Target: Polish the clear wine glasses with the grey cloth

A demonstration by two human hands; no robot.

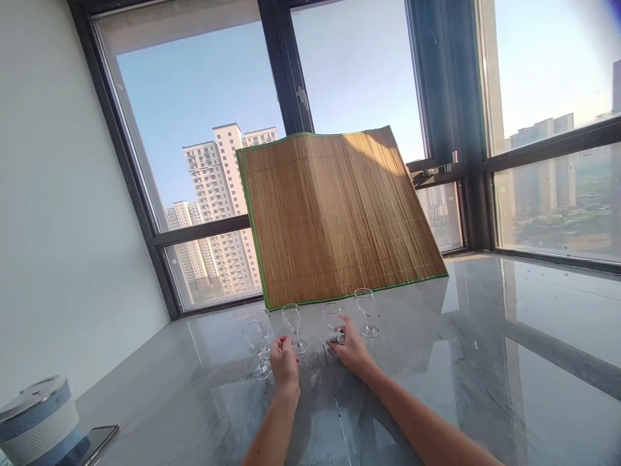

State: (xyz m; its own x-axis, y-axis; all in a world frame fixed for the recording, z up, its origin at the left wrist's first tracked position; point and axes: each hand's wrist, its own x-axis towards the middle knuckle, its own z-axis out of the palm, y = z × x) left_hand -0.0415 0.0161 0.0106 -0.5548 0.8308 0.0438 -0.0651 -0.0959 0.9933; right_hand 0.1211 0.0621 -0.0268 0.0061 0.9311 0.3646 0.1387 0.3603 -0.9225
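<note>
Several small clear wine glasses stand on a glossy grey marble surface (pixel 485 362). My left hand (pixel 284 362) is curled with its fingers at the foot of one glass (pixel 292 325). My right hand (pixel 350 349) rests at the base of another glass (pixel 332 317), fingers closed around its foot. Two more glasses (pixel 255 346) stand left of my left hand, and one glass (pixel 366 310) stands just right of my right hand.
A bamboo mat (pixel 339 213) with green edging leans against the window behind the glasses. At the near left lie a round white and blue container (pixel 36 421) and a dark phone (pixel 90 443). Large windows show tall buildings outside.
</note>
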